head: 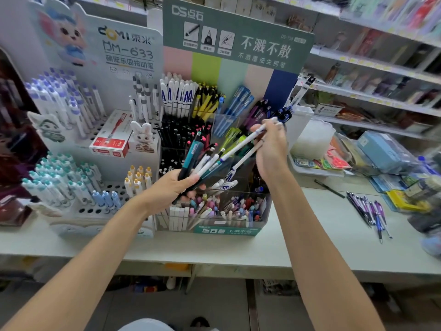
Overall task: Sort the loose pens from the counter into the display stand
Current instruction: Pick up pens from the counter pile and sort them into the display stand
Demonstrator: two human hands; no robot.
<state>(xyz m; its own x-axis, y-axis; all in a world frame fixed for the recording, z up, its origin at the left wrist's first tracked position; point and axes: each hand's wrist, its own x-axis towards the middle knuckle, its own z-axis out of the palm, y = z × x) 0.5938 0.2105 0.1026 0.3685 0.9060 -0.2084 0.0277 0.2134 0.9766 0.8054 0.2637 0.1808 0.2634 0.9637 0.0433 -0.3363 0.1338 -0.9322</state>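
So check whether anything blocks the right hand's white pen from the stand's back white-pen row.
Nothing visible does. The white pen, pinched by the right hand, is above the stand; the back white-pen row is open on top. The left hand's bundle sits lower.

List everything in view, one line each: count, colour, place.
counter: one, pale, across foreground
display stand: one, green header, clear bins, on counter centre
peg stand: one, white, left of display stand
red box: one, red-white, on peg stand
rabbit figure: one, white, beside red box
loose pens: a cluster, purple and blue, counter right
dark pen: one, black, counter, behind the cluster
bunch of pens: several, teal, white, black, before display stand
white pen: one, white, over display stand
shelves: several, white, back right
left hand: one, grips bunch of pens
right hand: one, pinches white pen
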